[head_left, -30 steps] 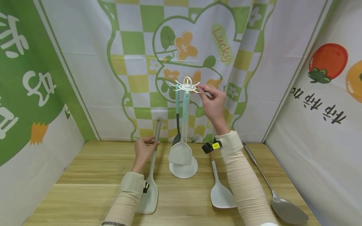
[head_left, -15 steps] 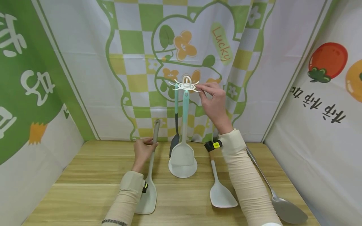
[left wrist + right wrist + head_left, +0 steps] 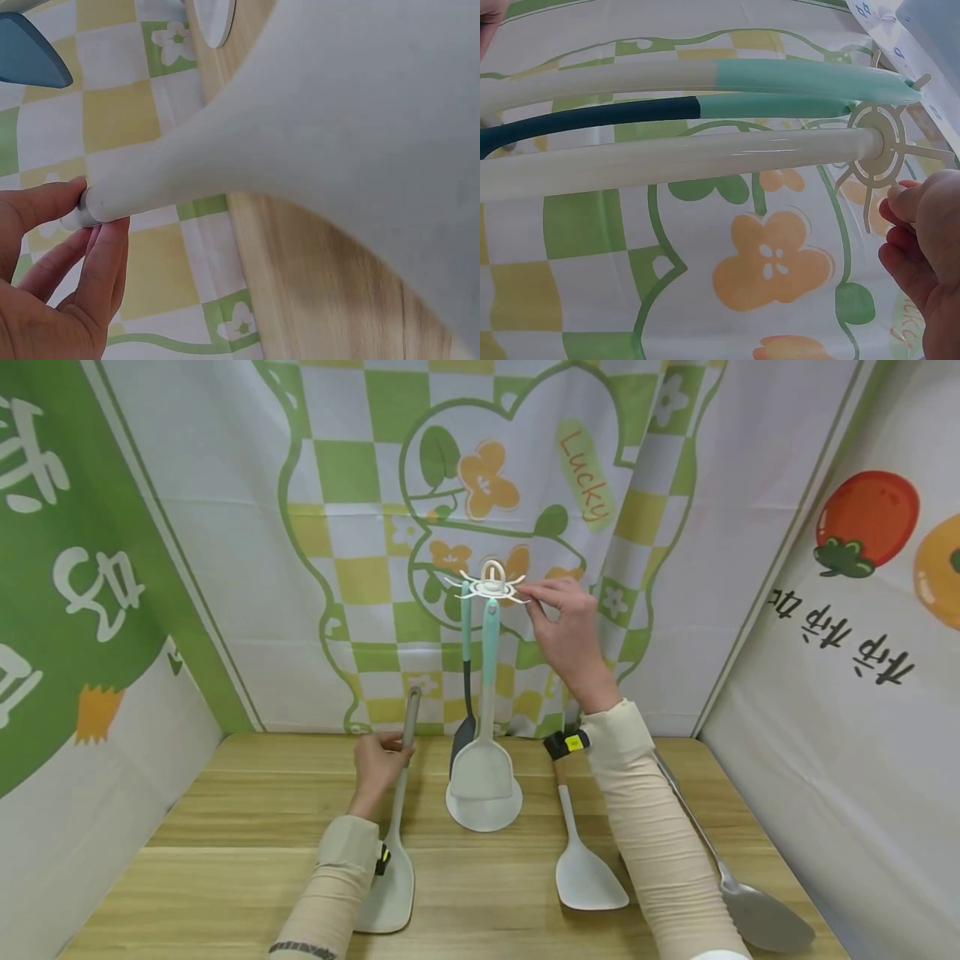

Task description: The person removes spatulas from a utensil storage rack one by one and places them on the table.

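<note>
My left hand (image 3: 378, 768) pinches the handle of a grey-beige spatula (image 3: 388, 889), its broad head pointing toward me at the front left. In the left wrist view, thumb and fingertips close around that handle while the pale head (image 3: 322, 112) fills the right side. With thumb and fingers, my right hand (image 3: 567, 631) pinches one arm of the white hook ring (image 3: 890, 139) atop a utensil stand (image 3: 492, 587). From its hooks hang a beige turner (image 3: 482, 770) with a mint handle and, behind it, a dark-headed utensil (image 3: 462, 735) with a mint grip.
The stand's round white base (image 3: 483, 818) rests on the wooden table (image 3: 240, 827). Right of it lies a white spatula (image 3: 588, 877) with a wooden handle, partly under my right forearm. A metal spatula (image 3: 765, 917) lies farther right. A patterned cloth (image 3: 360, 535) hangs behind.
My left hand has lowered slightly with the spatula, its handle end dropping a little. The hanging turner and dark utensil have swung slightly. My right hand stays on the hook ring.
</note>
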Tool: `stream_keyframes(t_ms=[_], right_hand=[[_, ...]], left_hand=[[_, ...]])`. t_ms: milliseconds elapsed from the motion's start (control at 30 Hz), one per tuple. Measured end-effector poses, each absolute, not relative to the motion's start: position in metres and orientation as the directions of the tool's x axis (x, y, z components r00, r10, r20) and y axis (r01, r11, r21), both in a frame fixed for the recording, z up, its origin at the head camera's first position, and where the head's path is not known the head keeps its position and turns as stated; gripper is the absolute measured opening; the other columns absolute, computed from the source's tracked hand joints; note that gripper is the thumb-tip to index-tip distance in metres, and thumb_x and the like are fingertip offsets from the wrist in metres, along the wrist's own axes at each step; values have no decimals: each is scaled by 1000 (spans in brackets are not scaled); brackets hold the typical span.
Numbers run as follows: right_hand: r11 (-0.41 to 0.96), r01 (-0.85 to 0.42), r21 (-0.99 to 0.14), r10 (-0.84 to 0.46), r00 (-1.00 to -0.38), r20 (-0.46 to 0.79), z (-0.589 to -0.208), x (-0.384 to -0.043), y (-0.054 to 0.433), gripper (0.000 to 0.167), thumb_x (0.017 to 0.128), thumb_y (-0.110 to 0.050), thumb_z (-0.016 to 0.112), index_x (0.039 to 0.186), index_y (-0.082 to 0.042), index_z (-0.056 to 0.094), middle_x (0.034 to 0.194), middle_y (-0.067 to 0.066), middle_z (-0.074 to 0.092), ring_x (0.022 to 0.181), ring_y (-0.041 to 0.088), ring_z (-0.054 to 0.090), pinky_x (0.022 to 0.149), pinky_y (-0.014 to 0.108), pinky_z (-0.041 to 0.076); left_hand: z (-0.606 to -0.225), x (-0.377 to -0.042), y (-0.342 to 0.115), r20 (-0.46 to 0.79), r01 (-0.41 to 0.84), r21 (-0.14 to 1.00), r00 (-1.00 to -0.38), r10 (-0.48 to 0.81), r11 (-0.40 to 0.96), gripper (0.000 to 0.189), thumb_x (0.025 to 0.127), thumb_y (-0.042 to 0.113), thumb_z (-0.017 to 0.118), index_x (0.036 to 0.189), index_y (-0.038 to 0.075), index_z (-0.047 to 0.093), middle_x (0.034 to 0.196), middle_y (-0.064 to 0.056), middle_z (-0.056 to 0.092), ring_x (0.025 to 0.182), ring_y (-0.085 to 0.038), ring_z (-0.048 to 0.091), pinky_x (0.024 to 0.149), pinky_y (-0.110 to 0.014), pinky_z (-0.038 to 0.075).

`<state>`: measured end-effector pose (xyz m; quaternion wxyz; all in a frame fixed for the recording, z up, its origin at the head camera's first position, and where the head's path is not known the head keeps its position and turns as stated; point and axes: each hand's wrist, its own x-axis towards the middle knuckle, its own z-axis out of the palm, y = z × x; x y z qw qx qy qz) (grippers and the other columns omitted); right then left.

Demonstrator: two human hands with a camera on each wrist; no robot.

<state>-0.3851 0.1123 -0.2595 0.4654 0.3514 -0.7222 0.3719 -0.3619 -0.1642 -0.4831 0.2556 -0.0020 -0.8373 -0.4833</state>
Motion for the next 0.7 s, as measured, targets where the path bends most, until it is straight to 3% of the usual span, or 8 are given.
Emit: stream_keyframes(t_ms=[333, 567, 700], right_hand=[[495, -845, -200, -169, -320, 932, -257, -385, 112, 12, 92, 7, 69, 100, 6, 78, 96, 20, 77, 86, 37, 65, 77, 45, 54], [501, -838, -215, -167, -338, 926, -258, -384, 112, 12, 92, 6, 70, 100, 5, 79, 98, 19, 77, 87, 36, 65, 77, 44, 54], [498, -838, -221, -167, -343, 924, -259, -384, 113, 11, 92, 4, 71, 100, 5, 79, 99, 19, 77, 87, 35, 65, 77, 44, 53]], left_hand=[[-483, -361, -168, 367, 191, 806, -904, -220, 561, 26, 78, -6, 76, 103, -11, 75, 87, -28, 74, 81, -43, 74, 65, -46, 63], [-484, -361, -172, 317, 155, 804, -929, -193, 574, 32, 74, -6, 75, 106, -6, 76, 88, -27, 75, 81, -40, 74, 66, -37, 62], [-485, -359, -173, 305, 145, 797, -934, -185, 586, 31, 72, -5, 75, 103, -9, 75, 88, -27, 74, 80, -39, 74, 64, -33, 60]])
